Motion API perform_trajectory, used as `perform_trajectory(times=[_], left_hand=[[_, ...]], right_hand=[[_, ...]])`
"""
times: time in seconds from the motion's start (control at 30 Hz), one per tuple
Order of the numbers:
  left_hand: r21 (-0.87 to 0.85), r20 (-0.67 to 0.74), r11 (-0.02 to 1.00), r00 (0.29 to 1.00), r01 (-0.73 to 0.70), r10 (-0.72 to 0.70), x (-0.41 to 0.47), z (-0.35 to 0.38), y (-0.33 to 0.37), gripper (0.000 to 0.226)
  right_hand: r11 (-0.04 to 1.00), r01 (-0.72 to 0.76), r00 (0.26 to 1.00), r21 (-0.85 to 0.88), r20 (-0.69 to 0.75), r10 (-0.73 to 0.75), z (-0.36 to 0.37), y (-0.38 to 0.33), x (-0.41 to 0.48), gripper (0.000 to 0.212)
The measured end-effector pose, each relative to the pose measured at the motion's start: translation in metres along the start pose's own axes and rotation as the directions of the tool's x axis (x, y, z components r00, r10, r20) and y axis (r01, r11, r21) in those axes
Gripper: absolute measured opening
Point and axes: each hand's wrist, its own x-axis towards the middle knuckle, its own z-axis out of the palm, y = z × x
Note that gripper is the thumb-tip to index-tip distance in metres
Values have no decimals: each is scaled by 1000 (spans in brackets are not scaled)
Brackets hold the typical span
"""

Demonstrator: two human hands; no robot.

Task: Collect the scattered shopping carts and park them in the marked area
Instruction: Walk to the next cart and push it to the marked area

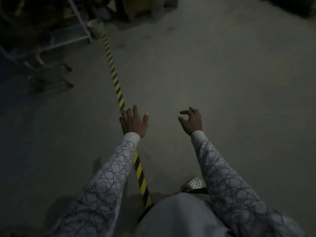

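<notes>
Marking tape (112, 69), left hand (134, 123), right hand (191, 121), empty

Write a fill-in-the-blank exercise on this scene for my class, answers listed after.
1. The tape has black and ___ stripes.
2. The left hand and right hand hold ___.
3. The shoe with holes is ___.
4. The rack stands ___ of the tape.
Answers: yellow; nothing; white; left.
</notes>
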Motion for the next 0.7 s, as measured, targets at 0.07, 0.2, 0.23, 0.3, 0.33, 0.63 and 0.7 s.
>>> perform_trajectory(times=[0.07, 0.2, 0.23, 0.3, 0.33, 0.63, 0.7], left_hand=[[0, 24, 995, 995, -100, 100, 17, 15, 68, 71], [-38, 54, 949, 948, -313, 315, 36, 43, 202, 71], [-48, 61, 930, 929, -363, 366, 36, 50, 233, 71], [-68, 88, 887, 883, -456, 460, 32, 62, 292, 72], [-79, 96, 861, 856, -502, 508, 28, 67, 318, 72], [-128, 148, 617, 600, -777, 786, 18, 109, 492, 72], [-138, 157, 582, 563, -801, 812, 32, 120, 521, 73]], right_hand=[[997, -78, 995, 18, -57, 79, -41, 32, 23, 29], [980, -182, 963, 82, -186, 194, -124, 87, 56, 28], [973, -209, 949, 98, -220, 226, -144, 99, 59, 28], [956, -264, 912, 129, -289, 291, -182, 122, 59, 28], [948, -286, 891, 142, -324, 318, -199, 133, 58, 28], [844, -454, 668, 286, -517, 535, -301, 223, 62, 26], [830, -469, 628, 303, -546, 554, -321, 237, 77, 26]])
